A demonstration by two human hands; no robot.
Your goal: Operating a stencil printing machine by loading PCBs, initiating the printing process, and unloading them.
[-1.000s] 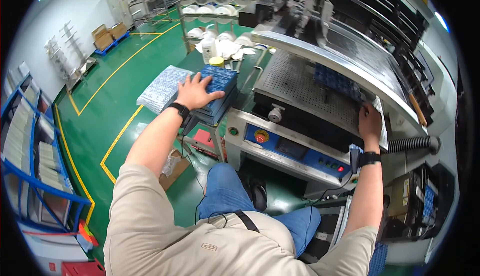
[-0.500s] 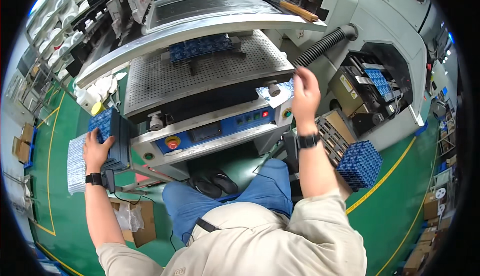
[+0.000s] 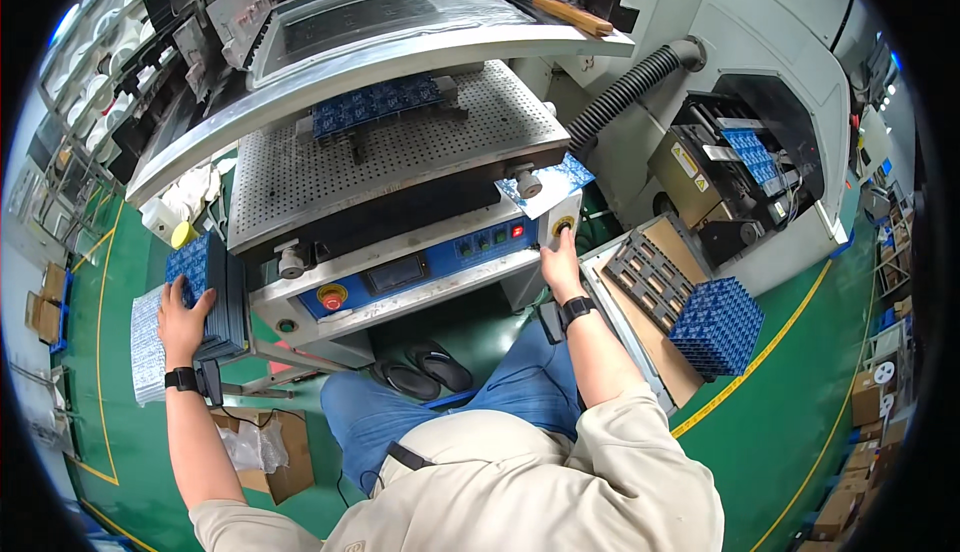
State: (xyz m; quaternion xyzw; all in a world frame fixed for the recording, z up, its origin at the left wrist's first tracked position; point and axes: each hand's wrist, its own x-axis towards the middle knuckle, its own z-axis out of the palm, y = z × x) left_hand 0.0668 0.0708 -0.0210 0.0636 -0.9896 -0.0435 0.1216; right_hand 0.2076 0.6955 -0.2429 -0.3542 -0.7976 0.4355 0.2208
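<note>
My left hand [image 3: 181, 326] lies with spread fingers on a stack of blue printed circuit boards [image 3: 203, 257] at the left, beside a white patterned stack [image 3: 147, 354]. At the machine's right front corner, my right hand [image 3: 562, 272] has its fingertips on a round push button [image 3: 563, 223] and holds nothing. Above that hand, a thin blue-and-white sheet [image 3: 560, 184] sits by a knob [image 3: 528, 185]. Under the raised metal frame [image 3: 420, 50], a blue board [image 3: 375, 105] is supported over the perforated plate [image 3: 400, 162].
A red emergency button [image 3: 331, 298] and a small screen [image 3: 397, 274] are on the blue front panel. To the right are a dark slotted tray [image 3: 650, 282] and a stack of blue boards [image 3: 716, 327]. An open carton [image 3: 290, 457] sits on the floor at lower left.
My right hand has come down from beside the perforated plate to the button on the machine's front. My left hand stays on the stack. The whole view has shifted slightly.
</note>
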